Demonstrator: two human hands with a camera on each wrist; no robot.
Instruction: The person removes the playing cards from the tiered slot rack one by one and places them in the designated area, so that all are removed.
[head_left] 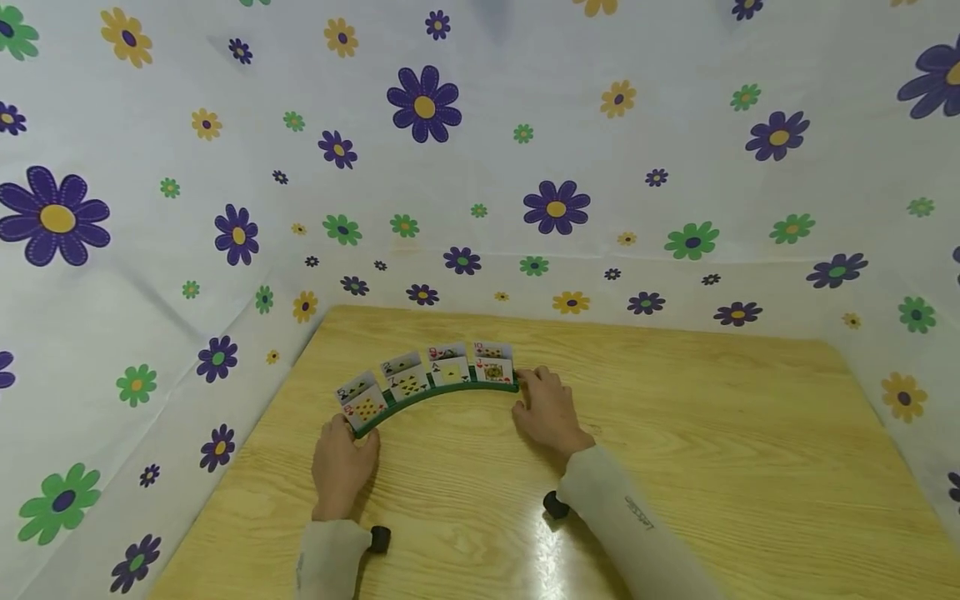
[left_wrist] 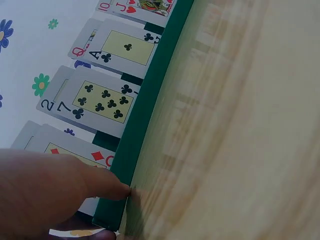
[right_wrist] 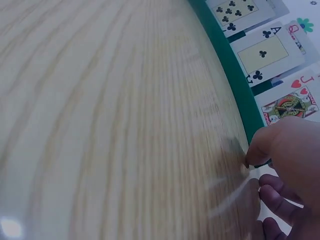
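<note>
A curved green card holder [head_left: 420, 397] stands on the wooden table with playing cards upright in it, in overlapping front-and-back pairs. Front cards include a jack of hearts [head_left: 493, 372], an ace of clubs [left_wrist: 125, 48], a seven of clubs [left_wrist: 103, 102] and a diamond card [head_left: 365, 408]. My left hand [head_left: 341, 467] grips the holder's left end, thumb along the front; it partly covers the diamond card in the left wrist view. At the opposite end my right hand [head_left: 551, 408] pinches the holder [right_wrist: 237, 82] beside the jack, its other fingers partly hidden.
The wooden table [head_left: 712, 450] extends to the right and toward me. White cloth walls [head_left: 480, 167] printed with flowers rise behind it and at both sides. A dark device [head_left: 380, 539] is on the left wrist and another [head_left: 555, 505] on the right.
</note>
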